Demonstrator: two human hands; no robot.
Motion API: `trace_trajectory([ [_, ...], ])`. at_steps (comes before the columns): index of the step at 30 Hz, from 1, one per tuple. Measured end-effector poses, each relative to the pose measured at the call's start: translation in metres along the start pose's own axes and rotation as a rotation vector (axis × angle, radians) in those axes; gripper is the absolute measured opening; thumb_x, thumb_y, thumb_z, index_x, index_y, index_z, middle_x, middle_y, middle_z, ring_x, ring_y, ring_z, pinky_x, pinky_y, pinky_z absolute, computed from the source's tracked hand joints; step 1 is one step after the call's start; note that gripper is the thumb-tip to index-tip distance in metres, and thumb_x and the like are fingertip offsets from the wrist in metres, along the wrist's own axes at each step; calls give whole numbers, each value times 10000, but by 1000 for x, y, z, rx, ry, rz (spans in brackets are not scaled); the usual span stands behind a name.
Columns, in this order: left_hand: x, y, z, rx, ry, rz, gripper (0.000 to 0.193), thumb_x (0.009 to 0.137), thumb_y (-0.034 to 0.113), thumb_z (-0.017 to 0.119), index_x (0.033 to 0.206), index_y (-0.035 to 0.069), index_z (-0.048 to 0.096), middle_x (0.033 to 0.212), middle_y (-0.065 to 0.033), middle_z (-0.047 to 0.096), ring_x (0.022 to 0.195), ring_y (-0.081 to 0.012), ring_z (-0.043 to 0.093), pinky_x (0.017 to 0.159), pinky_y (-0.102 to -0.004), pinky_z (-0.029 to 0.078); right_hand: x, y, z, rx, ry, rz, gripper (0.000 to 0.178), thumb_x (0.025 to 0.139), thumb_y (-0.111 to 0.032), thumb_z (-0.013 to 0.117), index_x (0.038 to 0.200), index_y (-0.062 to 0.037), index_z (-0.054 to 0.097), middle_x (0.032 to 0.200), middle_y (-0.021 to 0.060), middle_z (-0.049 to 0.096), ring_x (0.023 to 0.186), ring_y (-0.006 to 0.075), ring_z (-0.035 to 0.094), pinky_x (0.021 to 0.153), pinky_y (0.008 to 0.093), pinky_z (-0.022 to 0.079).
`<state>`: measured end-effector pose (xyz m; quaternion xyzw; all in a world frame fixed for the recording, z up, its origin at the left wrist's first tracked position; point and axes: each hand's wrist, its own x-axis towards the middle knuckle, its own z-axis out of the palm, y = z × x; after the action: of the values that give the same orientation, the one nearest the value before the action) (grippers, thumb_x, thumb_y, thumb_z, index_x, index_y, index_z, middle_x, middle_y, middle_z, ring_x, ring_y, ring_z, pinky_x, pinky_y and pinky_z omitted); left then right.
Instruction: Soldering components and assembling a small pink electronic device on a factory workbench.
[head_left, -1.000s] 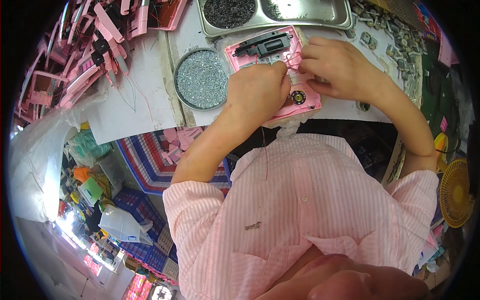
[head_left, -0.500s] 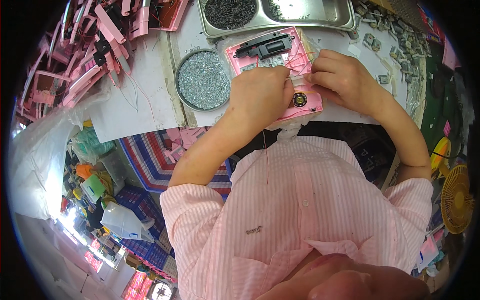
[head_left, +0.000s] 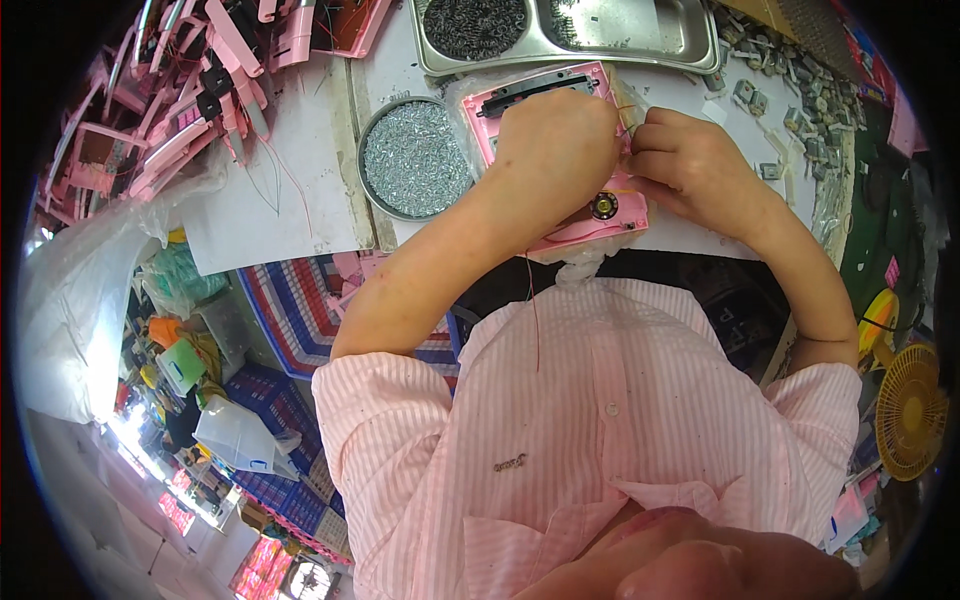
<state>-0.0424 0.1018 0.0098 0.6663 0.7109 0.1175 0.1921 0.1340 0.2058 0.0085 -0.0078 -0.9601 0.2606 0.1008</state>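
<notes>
A pink plastic housing (head_left: 577,237) lies on a clear plastic bag at the table's front edge. A long black part (head_left: 535,88) crosses its far end, and a round black component (head_left: 604,206) with a yellowish centre sits near its close end. My left hand (head_left: 560,145) reaches over the housing with curled fingers, hiding its middle. My right hand (head_left: 685,165) is at the housing's right edge, thumb and fingers pinched together near the left fingertips. Thin wires show by the fingers. Whatever either hand grips is too small or hidden to make out.
Left of the housing stands a round tray (head_left: 415,158) of small silvery pieces. Behind is a metal tray (head_left: 640,66) with dark springs. Pink housings (head_left: 165,150) with wires pile up at far left; small motors (head_left: 757,103) lie at right. A yellow fan (head_left: 912,410) stands right.
My left hand has moved right and away from me, now covering the wires and part of the black part. My right hand stays by the right edge, fingers shifted slightly.
</notes>
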Motion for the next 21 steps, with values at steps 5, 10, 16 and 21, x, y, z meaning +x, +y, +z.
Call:
trace_trajectory([
  [5,7,3,-6,17,-8,-6,204,802,243,705,767,47,748,760,-163,708,734,-345,704,664,-458,562,2,0,-1,16,-28,28,144,732,-119,765,851,-51,718,884,63,652,887,275,620,724,396,546],
  [10,9,10,-9,63,-42,-12,210,794,221,678,758,23,739,756,-183,701,724,-358,700,657,-467,562,3,1,-1,27,-20,11,131,726,-98,764,821,-38,695,879,69,639,890,276,622,717,402,547],
  [16,-1,1,1,-38,219,11,174,836,205,665,800,37,693,736,-162,694,692,-340,699,616,-478,542,2,0,-2,0,-24,-6,143,742,-107,758,855,-45,698,890,60,640,884,266,624,719,397,547],
  [21,-23,-25,-7,-120,508,-106,116,873,188,703,886,76,675,665,-99,659,593,-258,662,550,-388,505,4,-2,-1,-29,-37,-6,164,754,-126,758,897,-68,702,878,43,637,892,249,622,714,381,547],
])
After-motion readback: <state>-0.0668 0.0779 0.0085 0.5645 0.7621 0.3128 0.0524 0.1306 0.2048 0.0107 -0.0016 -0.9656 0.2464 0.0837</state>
